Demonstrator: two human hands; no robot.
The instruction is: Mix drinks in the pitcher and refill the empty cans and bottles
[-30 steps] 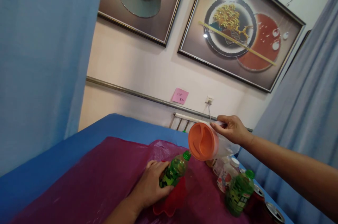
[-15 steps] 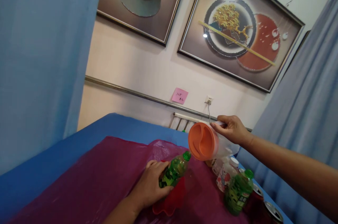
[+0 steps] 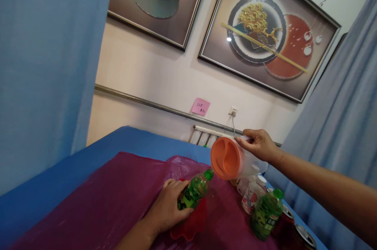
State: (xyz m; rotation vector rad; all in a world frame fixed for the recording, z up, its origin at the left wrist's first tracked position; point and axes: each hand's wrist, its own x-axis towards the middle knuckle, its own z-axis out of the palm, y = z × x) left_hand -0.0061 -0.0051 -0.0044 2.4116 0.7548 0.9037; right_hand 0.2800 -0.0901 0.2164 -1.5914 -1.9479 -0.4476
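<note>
My left hand (image 3: 171, 207) is wrapped round a green drink bottle (image 3: 194, 192), which leans to the right with its neck up. Under the bottle, a red scalloped dish (image 3: 188, 228) rests on the purple plastic sheet (image 3: 118, 199). Up and to the right, my right hand (image 3: 257, 145) grips the handle of a clear pitcher (image 3: 253, 163) with an orange lid (image 3: 226, 158). The pitcher is tipped on its side, lid facing left, just above and right of the bottle's mouth. Whether liquid runs between them I cannot tell.
Along the right edge stand a second green bottle (image 3: 266, 214), a white-capped bottle (image 3: 253, 195) and drink cans (image 3: 304, 238). The sheet covers a blue surface (image 3: 138, 140). Blue curtains (image 3: 53, 65) hang on both sides, and a metal rail (image 3: 147, 103) crosses the wall behind.
Almost nothing differs. The pitcher appears to have shifted very slightly to the right; both hands keep their hold and the bottle stays in place.
</note>
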